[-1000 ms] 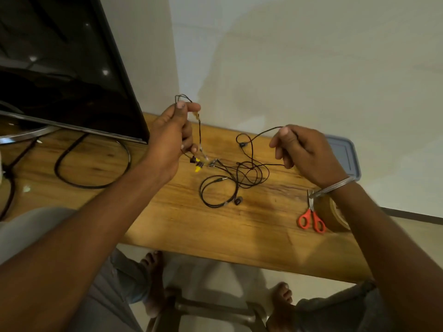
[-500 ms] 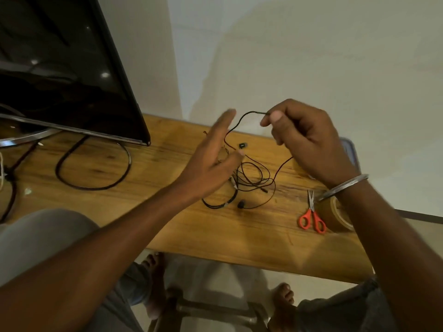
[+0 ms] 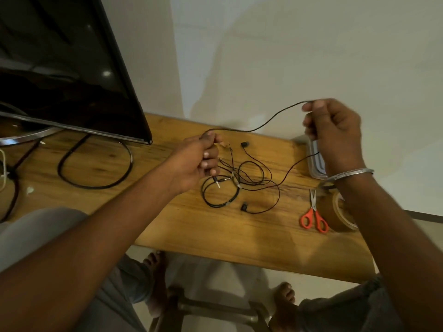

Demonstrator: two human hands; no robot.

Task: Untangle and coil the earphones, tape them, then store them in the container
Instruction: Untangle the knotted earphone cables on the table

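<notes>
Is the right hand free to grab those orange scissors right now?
Probably not at once: the right hand pinches the earphone cable, held up above the table. Once it lets go, the way looks free; the scissors lie uncovered beside the tape roll, near that wrist.

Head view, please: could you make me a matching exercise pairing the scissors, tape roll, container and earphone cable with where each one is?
1 scissors
2 tape roll
3 container
4 earphone cable

A strung between left hand and right hand
B far edge of the table, behind the right wrist
C lying flat, orange handles nearest the person
D partly hidden under the right forearm

Pairs: 1-C, 2-D, 3-B, 4-A
</notes>
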